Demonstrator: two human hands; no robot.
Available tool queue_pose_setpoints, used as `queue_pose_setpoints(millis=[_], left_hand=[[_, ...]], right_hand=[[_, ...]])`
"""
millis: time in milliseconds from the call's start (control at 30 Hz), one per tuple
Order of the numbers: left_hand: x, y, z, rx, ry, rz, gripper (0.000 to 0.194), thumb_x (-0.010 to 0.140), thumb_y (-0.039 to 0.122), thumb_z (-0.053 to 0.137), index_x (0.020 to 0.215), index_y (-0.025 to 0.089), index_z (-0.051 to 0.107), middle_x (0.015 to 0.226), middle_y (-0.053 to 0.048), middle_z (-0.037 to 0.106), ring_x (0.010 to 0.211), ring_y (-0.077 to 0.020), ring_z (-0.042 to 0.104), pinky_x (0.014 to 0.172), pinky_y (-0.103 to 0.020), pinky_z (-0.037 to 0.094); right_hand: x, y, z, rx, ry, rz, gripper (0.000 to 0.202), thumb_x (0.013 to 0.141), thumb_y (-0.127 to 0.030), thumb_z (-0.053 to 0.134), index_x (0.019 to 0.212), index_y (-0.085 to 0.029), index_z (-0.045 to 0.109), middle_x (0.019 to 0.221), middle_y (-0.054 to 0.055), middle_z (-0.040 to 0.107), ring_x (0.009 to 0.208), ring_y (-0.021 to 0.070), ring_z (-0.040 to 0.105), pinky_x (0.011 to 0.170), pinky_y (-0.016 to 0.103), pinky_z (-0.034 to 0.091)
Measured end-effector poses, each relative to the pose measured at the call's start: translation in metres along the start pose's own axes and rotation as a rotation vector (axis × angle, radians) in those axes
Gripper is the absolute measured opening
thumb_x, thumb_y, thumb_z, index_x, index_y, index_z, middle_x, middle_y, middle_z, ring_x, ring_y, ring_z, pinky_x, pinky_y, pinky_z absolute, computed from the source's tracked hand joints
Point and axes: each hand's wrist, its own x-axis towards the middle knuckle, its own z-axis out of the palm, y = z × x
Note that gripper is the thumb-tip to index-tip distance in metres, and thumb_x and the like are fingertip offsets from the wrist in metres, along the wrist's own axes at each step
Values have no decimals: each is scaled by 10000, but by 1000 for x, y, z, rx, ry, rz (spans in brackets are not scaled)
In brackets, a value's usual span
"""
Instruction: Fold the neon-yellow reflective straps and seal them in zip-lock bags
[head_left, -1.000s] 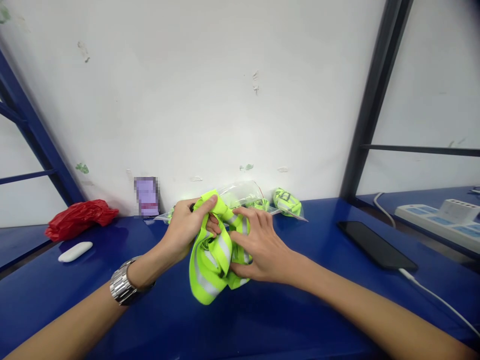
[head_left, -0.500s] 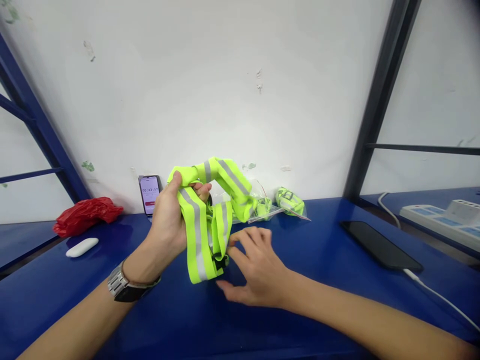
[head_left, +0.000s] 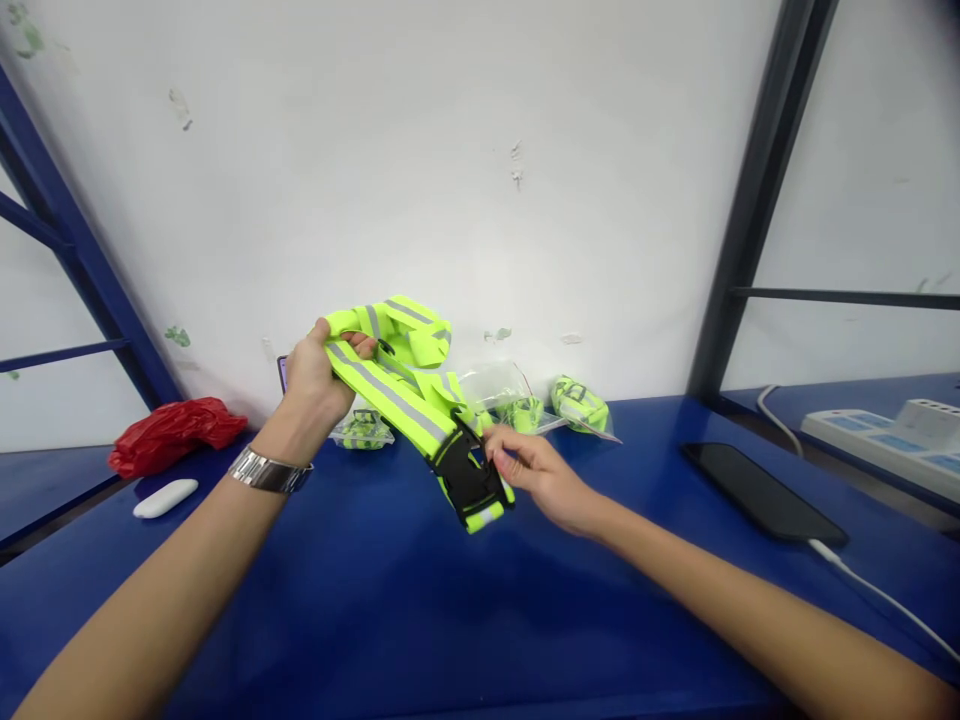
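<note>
A neon yellow reflective belt [head_left: 397,395] with grey stripes is stretched between my hands above the blue table. My left hand [head_left: 316,375] is closed around its folded loops, with the thumb on top. At the belt's lower right end is a black plastic buckle [head_left: 469,472]. My right hand [head_left: 536,472] pinches the belt at the buckle's right edge, thumb and fingers pressed together. A short yellow end hangs below the buckle. Just what the right fingertips grip on the buckle is partly hidden.
Along the wall lie bagged yellow reflective bundles [head_left: 581,402] and a red plastic bag [head_left: 176,433]. A white oval case [head_left: 165,498] sits at left. To the right are a black phone [head_left: 761,490] on a white cable and a power strip [head_left: 889,440]. Another phone [head_left: 283,373] is mostly hidden behind my left hand.
My right hand has closed on the buckle end and drawn it to the right and up. My left hand has shifted left with the loops, and the belt is now pulled straighter.
</note>
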Motion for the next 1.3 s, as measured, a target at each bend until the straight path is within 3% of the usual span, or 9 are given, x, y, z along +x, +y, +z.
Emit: queue_pose_setpoints(millis=[200,300,433,500,600,700,933,1100,1300], left_hand=[[33,-45,-32,390,78,-50,69,825,189,522,788,139,493,622,-32,555,576,-163,589,586,-296,526],[33,-63,-50,622,63,-49,179,660,170,680,774,109,555,785,-149,622,773,-296,627,654,-397,521],[14,-66,-62,895,36,260,324,672,232,692,954,129,571,1141,-186,553,1106,-353,527,913,-452,442],[-10,-62,-58,1127,-204,575,323,806,353,587,1043,135,560,1139,-169,562,1095,-326,536,961,-472,411],[-56,-60,-48,1255,-767,887,422,880,442,517,1205,173,507,1208,-145,562,1149,-283,519,994,-439,412],[-88,-74,-46,1401,-968,1008,771,787,560,618,1393,170,344,1364,-189,468,1244,-356,448,1018,-516,383],[-81,-120,-62,1493,-953,853,554,840,389,578,1290,107,419,1085,-194,637,978,-318,631,805,-444,518],[-78,-120,-64,1422,-874,854,547,812,424,582,1254,141,431,1025,-159,661,894,-290,662,739,-386,528],[-79,-120,-67,1360,-898,943,543,827,413,563,1266,125,425,1028,-170,663,885,-285,666,729,-374,528]], right_hand=[[9,0,-20,-236,-52,62,355,959,-491,364,752,-203,391,707,-21,379,646,128,364,600,251,325],[6,14,-20,-401,-70,80,287,977,-387,334,775,-196,408,700,-23,386,635,127,363,596,250,315],[6,23,-18,-562,-62,65,253,968,-262,343,750,-183,445,701,-11,460,636,128,410,601,251,310],[8,20,-16,-605,-102,30,256,962,-226,353,739,-180,470,698,-8,489,630,126,429,600,247,311],[9,13,-14,-667,-176,-28,254,945,-179,377,732,-174,514,694,3,538,634,131,471,616,248,329],[8,11,-13,-718,-219,-74,251,936,-159,385,745,-170,546,704,21,573,657,145,500,647,259,356],[-1,18,-13,-843,-161,-81,203,983,-252,357,988,-172,545,874,58,609,817,181,527,763,317,407],[-10,11,-1,-1059,-228,-240,370,846,-420,587,1140,-196,567,1174,120,561,1092,285,446,915,462,361],[-12,15,16,-1144,-270,-155,290,784,-283,608,1051,-170,609,1275,154,493,1185,303,411,919,470,378]])
